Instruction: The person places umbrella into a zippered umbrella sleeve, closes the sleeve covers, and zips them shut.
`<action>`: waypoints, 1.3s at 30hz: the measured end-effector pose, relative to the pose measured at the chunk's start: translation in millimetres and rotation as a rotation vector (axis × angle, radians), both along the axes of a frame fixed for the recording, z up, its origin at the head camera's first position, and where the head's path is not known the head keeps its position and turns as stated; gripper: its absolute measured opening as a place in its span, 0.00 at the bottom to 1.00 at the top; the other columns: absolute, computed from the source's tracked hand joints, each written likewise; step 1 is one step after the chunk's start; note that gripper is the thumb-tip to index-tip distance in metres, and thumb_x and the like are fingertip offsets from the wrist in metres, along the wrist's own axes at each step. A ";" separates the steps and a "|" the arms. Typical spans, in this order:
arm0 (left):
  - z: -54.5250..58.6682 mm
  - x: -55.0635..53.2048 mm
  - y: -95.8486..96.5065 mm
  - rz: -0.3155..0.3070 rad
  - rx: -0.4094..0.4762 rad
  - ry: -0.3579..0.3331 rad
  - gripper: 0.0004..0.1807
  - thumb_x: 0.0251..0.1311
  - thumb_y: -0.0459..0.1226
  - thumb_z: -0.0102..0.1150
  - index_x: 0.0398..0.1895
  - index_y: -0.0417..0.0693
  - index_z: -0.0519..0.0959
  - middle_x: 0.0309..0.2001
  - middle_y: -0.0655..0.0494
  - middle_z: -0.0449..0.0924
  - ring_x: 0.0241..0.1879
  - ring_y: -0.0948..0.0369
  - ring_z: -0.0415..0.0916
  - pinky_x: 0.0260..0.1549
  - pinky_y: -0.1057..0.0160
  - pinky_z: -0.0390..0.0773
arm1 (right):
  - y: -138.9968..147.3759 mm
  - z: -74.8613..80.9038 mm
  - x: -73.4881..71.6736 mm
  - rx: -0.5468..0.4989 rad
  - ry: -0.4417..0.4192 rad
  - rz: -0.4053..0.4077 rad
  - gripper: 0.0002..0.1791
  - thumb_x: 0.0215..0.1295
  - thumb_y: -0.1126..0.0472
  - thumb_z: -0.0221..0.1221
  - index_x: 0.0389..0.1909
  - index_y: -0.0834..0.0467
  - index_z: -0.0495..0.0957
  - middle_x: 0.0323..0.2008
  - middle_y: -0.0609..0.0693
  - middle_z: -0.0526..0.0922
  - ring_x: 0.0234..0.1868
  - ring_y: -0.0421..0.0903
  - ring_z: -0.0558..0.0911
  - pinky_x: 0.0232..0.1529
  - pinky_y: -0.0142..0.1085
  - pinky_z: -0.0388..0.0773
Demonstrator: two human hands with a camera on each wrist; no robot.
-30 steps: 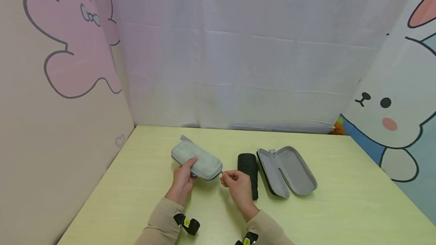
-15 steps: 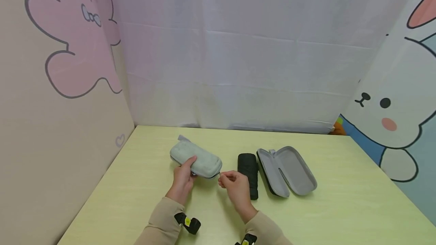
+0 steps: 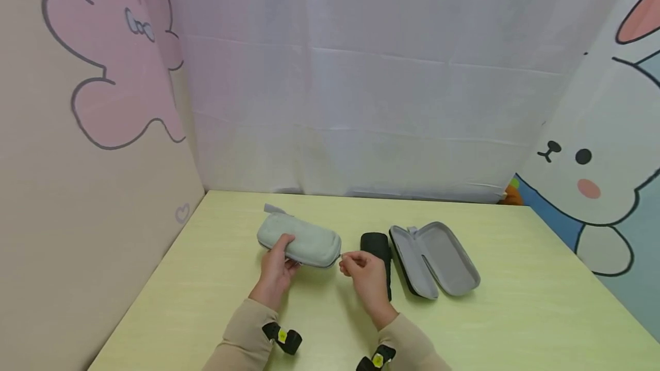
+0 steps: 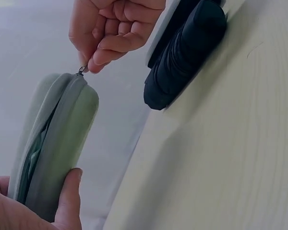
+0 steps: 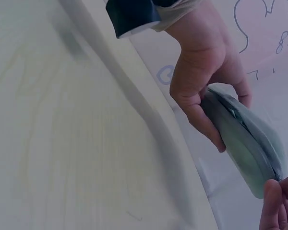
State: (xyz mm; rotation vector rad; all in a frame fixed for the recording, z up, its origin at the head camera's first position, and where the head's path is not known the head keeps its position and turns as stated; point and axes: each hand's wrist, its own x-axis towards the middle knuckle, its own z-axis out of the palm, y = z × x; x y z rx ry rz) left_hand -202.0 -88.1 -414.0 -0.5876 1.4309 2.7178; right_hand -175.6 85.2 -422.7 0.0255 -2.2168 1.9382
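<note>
My left hand (image 3: 275, 276) grips a pale green zip case (image 3: 304, 239) by its near side, thumb on top, and holds it up above the table. At the case's right end, my right hand (image 3: 370, 282) pinches the small metal zipper pull (image 4: 81, 71) between thumb and fingertips. Seen from the left wrist, the zipper seam (image 4: 47, 125) gapes along the edge below the pull, and something dark green shows inside the slit. A grey fabric loop (image 3: 275, 209) sticks out from the case's far left end.
Just right of my right hand lies a black folded umbrella (image 3: 375, 243), partly covered by the hand. Beside it an open case (image 3: 447, 256) with grey lining lies spread on the pale yellow table (image 3: 515, 314). A white curtain (image 3: 361, 102) hangs behind the table.
The pale green case has turned slightly, its right end shifting right and up. My right hand has moved right and a little up, still pinching the zipper pull.
</note>
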 end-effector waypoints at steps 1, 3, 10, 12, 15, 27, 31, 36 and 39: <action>-0.2 0.3 -0.2 -0.004 -0.001 0.002 0.27 0.58 0.39 0.55 0.55 0.34 0.58 0.42 0.45 0.67 0.32 0.59 0.73 0.32 0.65 0.75 | 1.3 0.7 -1.1 -0.001 0.001 -0.014 0.08 0.61 0.67 0.60 0.34 0.70 0.80 0.26 0.55 0.83 0.26 0.43 0.82 0.30 0.31 0.78; -0.4 0.6 -0.2 -0.002 0.003 0.010 0.26 0.59 0.39 0.55 0.54 0.34 0.60 0.40 0.45 0.68 0.31 0.59 0.75 0.33 0.64 0.77 | 3.6 1.2 -3.1 -0.010 -0.004 -0.036 0.07 0.61 0.67 0.60 0.34 0.70 0.80 0.25 0.55 0.83 0.26 0.43 0.82 0.30 0.31 0.78; -4.1 0.1 3.1 0.025 0.046 0.062 0.27 0.62 0.36 0.54 0.57 0.33 0.55 0.43 0.41 0.68 0.32 0.58 0.76 0.34 0.61 0.78 | 6.2 -2.1 -6.5 -0.044 -0.015 -0.054 0.08 0.61 0.69 0.59 0.35 0.72 0.80 0.25 0.57 0.83 0.25 0.42 0.82 0.29 0.30 0.78; -4.7 0.4 4.1 0.032 0.051 0.069 0.27 0.62 0.35 0.54 0.57 0.32 0.55 0.43 0.41 0.68 0.31 0.58 0.76 0.33 0.61 0.78 | 6.2 -2.3 -6.1 -0.051 -0.019 -0.056 0.08 0.61 0.69 0.59 0.35 0.73 0.79 0.26 0.58 0.83 0.25 0.43 0.82 0.28 0.29 0.77; -5.1 1.1 5.3 0.034 0.050 0.076 0.27 0.62 0.35 0.54 0.57 0.32 0.54 0.43 0.41 0.67 0.31 0.58 0.76 0.31 0.61 0.78 | 5.8 -1.8 -4.4 -0.059 -0.014 -0.054 0.09 0.61 0.69 0.59 0.36 0.74 0.79 0.26 0.59 0.83 0.26 0.46 0.82 0.28 0.29 0.77; -3.9 1.0 6.3 0.060 0.080 0.073 0.31 0.63 0.35 0.53 0.61 0.32 0.48 0.49 0.37 0.64 0.33 0.57 0.76 0.33 0.60 0.78 | 1.9 -2.3 -1.9 0.008 0.003 -0.039 0.06 0.61 0.69 0.59 0.34 0.70 0.80 0.26 0.56 0.83 0.27 0.44 0.82 0.30 0.32 0.78; -3.2 0.5 7.4 0.070 0.092 0.076 0.32 0.63 0.34 0.53 0.61 0.33 0.47 0.50 0.37 0.62 0.35 0.56 0.75 0.35 0.58 0.78 | 0.9 -2.5 -1.9 0.008 0.002 -0.042 0.06 0.60 0.69 0.59 0.34 0.70 0.80 0.26 0.56 0.83 0.27 0.44 0.82 0.30 0.32 0.78; -2.8 -0.2 8.4 0.074 0.105 0.084 0.33 0.63 0.34 0.53 0.63 0.33 0.46 0.52 0.36 0.62 0.39 0.54 0.74 0.43 0.55 0.76 | -0.9 -1.4 -0.7 0.008 -0.002 -0.039 0.06 0.60 0.69 0.59 0.34 0.70 0.80 0.26 0.56 0.83 0.26 0.44 0.82 0.30 0.32 0.79; -3.0 -0.7 8.9 0.080 0.112 0.092 0.33 0.64 0.34 0.52 0.64 0.33 0.46 0.53 0.35 0.62 0.41 0.53 0.74 0.45 0.53 0.74 | -2.3 -0.3 0.5 0.010 0.000 -0.037 0.06 0.60 0.69 0.59 0.34 0.70 0.80 0.26 0.56 0.83 0.26 0.44 0.82 0.30 0.32 0.79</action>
